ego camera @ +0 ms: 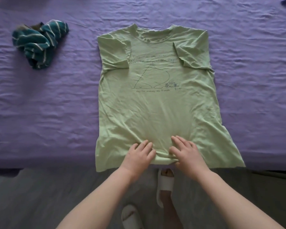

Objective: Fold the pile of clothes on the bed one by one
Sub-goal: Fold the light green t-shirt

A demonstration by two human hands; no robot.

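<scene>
I have the green T-shirt [157,103] spread mid-frame, sleeves tucked in; my left hand [139,156] and right hand [186,154] press flat-fingered near its hem, bottom centre, probably smoothing before folding.

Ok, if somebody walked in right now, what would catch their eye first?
The pale green T-shirt spread flat, print up, in the middle of the purple bed sheet. Both hands, left hand and right hand, rest on its near hem. A crumpled teal striped garment lies at far left.
</scene>
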